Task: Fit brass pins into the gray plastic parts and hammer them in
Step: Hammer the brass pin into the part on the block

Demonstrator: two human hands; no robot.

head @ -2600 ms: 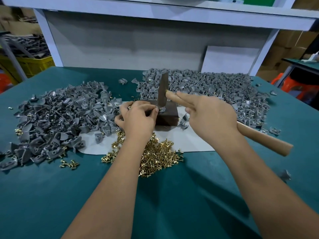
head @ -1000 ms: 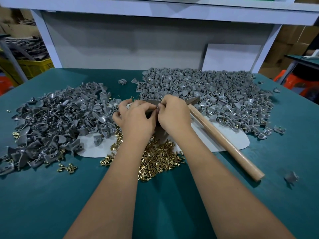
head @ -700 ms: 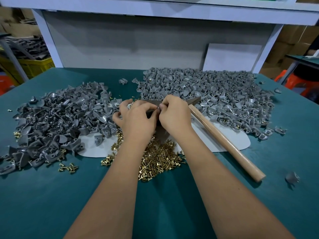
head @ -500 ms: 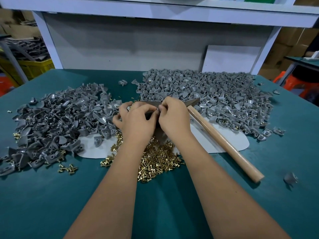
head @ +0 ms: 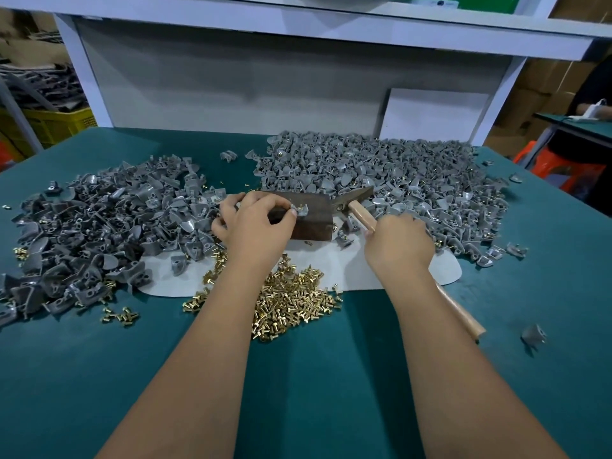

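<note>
My left hand (head: 255, 226) pinches a small gray plastic part (head: 302, 210) with a brass pin standing in it, on top of a dark brown block (head: 314, 223). My right hand (head: 397, 246) grips the wooden handle of the hammer (head: 361, 215), whose dark metal head (head: 356, 195) lies just right of the block. A heap of loose brass pins (head: 288, 299) lies in front of the block, under my left wrist. Gray plastic parts are piled to the left (head: 99, 220) and behind to the right (head: 397, 180).
A white sheet (head: 331, 270) lies under the block on the green table (head: 314, 376). A few brass pins (head: 121, 314) lie at the left and a stray gray part (head: 533, 334) at the right. A white shelf frame (head: 298, 24) and gray back panel close the far side.
My right hand left the part on the block and moved right onto the hammer handle. My left hand stays at the part.
</note>
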